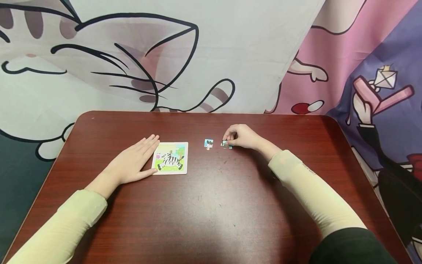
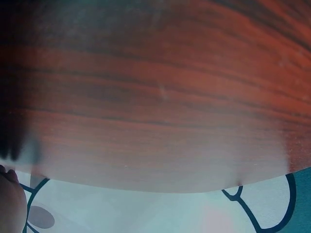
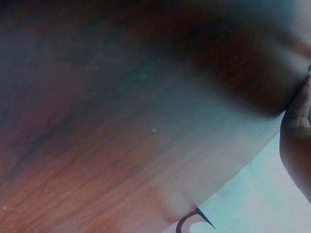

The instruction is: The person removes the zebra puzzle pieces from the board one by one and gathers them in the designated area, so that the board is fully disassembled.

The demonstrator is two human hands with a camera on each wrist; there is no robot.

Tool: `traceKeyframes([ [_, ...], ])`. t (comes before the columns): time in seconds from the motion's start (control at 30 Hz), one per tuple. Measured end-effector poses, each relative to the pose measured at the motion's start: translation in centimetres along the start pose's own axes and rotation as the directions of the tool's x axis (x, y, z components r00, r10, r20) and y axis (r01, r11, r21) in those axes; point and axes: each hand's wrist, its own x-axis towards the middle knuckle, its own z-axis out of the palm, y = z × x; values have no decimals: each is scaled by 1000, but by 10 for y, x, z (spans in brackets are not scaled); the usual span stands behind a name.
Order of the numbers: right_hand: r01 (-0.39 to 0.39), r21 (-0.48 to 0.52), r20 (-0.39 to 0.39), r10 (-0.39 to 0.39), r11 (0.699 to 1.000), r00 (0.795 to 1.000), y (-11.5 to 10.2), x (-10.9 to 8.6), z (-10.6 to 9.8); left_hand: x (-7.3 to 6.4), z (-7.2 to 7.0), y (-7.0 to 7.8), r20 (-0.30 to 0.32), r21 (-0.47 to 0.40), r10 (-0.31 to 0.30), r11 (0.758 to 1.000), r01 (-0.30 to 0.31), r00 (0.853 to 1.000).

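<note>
A dark reddish-brown table (image 1: 211,212) with rounded far corners is backed by white cloth (image 1: 257,55) printed with a black-outlined cat (image 1: 176,55). At right, pink fabric (image 1: 310,80) is bordered by purple fabric (image 1: 403,42), where an open box (image 1: 366,90) is pictured.

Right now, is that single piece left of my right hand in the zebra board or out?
Out: the single piece lies on the table, with a visible gap between it and the zebra board.

The reddish-brown table (image 1: 211,212) bears a zebra puzzle (image 1: 171,160) — and, rightward, a loose piece (image 1: 208,142).
</note>
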Motion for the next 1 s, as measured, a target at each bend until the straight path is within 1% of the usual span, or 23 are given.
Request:
traceKeyframes([
  [0.23,28,4,-20,-28,1000,999,-1,3,-5,0,-1,0,-7,-1,0,1000,0,1000],
  [0.37,42,27,-36,-41,999,999,-10,8,-7,-1,-1,0,-14,-3,4,1000,-4,1000],
  [0.47,54,26,-35,-53,998,998,-19,12,-7,-2,-1,1,-1,-6,-4,1000,4,1000],
  [0.63,80,20,-6,-80,997,997,-35,22,-1,-2,-1,2,34,-15,-31,999,31,999],
  [1.0,142,64,14,-143,988,990,-69,48,19,-2,0,2,20,-16,-29,999,29,999],
])
